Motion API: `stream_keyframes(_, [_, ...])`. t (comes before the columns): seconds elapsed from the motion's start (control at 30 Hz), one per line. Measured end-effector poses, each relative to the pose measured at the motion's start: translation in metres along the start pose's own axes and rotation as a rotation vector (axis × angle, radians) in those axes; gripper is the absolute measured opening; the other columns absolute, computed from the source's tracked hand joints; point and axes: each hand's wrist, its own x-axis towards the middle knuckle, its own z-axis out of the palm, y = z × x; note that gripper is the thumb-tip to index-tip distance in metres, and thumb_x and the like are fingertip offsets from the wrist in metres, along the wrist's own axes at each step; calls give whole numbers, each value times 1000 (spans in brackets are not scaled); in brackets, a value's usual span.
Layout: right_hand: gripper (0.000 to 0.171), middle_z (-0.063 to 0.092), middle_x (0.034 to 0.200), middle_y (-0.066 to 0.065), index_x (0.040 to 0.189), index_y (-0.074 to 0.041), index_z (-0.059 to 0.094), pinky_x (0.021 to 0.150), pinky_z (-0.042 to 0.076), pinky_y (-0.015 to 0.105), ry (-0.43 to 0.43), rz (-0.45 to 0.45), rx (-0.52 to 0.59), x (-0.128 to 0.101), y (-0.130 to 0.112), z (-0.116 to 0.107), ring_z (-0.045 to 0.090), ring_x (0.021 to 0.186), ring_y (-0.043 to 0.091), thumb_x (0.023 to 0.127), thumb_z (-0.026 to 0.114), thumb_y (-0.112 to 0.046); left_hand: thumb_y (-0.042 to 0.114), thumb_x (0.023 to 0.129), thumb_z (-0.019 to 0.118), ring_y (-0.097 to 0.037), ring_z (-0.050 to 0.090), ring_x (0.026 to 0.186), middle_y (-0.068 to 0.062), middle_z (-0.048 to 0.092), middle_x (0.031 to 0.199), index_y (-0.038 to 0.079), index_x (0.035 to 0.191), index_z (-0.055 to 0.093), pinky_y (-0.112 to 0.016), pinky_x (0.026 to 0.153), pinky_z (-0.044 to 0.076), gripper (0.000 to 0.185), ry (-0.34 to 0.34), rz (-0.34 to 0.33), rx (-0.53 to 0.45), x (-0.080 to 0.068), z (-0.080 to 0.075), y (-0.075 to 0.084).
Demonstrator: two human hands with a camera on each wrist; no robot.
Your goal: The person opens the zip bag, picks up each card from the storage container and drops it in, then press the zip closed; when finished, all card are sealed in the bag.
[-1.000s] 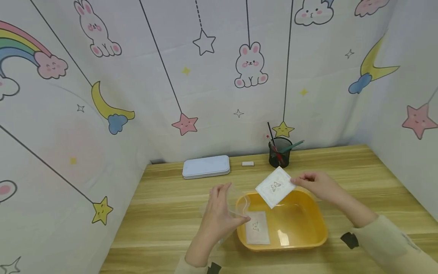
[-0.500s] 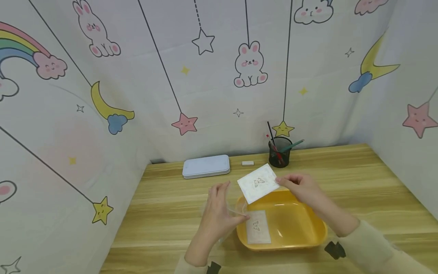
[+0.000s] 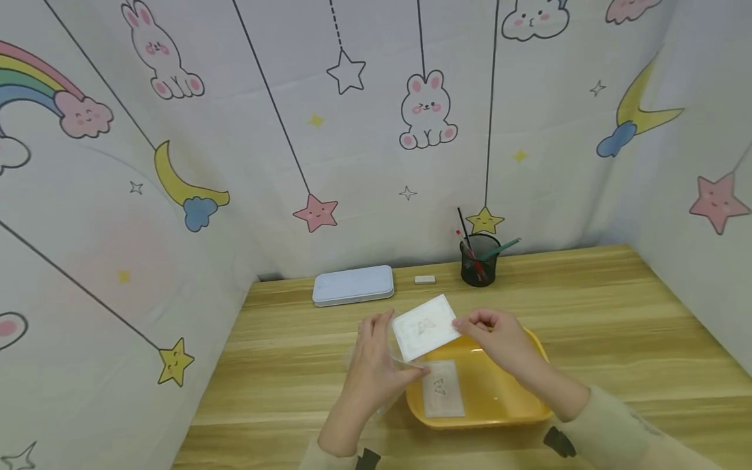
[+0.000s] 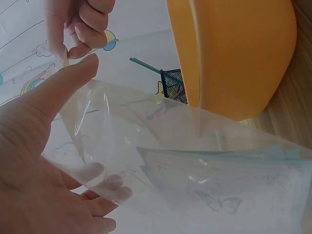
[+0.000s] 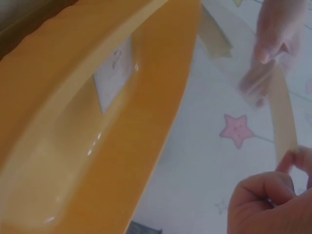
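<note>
My left hand (image 3: pixel 373 369) holds the mouth of a clear plastic bag (image 4: pixel 122 117) spread between thumb and fingers. Several flat packets (image 4: pixel 243 195) with a butterfly print lie inside the bag. My right hand (image 3: pixel 502 343) pinches one corner of a white square packet (image 3: pixel 425 328), also butterfly-printed. That packet tilts at the bag's mouth, its near edge between my left thumb and fingers. In the right wrist view the pinched packet (image 5: pixel 282 112) shows nearly edge-on. A second packet (image 3: pixel 443 391) lies flat at the left end of a yellow tray (image 3: pixel 499 398).
Along the back of the wooden table (image 3: pixel 282 365) lie a pale pencil case (image 3: pixel 354 285) and a small white eraser (image 3: pixel 425 280). Beside them stands a black mesh pen cup (image 3: pixel 478 264) with pens in it. A printed curtain (image 3: pixel 364 150) surrounds the table.
My right hand has carried the packet left and slightly down to the bag's mouth, turning it on the way. The left hand and the packet in the tray stay put.
</note>
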Motion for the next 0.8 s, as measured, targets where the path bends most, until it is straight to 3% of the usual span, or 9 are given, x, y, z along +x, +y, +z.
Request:
stream_keyframes(0.27, [29, 36, 60, -2, 78, -6, 63, 50, 30, 23, 32, -82, -36, 3, -1, 4, 37, 58, 14, 86, 73, -33, 43, 58, 91, -21, 41, 120, -9, 40, 131, 3, 142, 38, -38, 101, 40, 108, -23, -21, 1, -1, -1, -1])
stream_keyframes(0.53, [19, 34, 57, -3, 72, -12, 64, 45, 25, 21, 9, -210, -64, 3, -5, 13, 33, 51, 10, 85, 74, -21, 45, 57, 90, -22, 43, 116, -9, 39, 132, 5, 144, 37, -39, 97, 43, 109, -36, -43, -13, -1, 1, 1])
stream_keyframes(0.8, [20, 33, 56, -6, 70, -15, 63, 47, 26, 21, -27, -264, -98, -1, 0, 35, 32, 51, 8, 83, 76, -23, 43, 58, 90, -24, 43, 116, -10, 38, 132, 3, 145, 34, -40, 96, 44, 111, -53, -23, -33, -3, 2, 5])
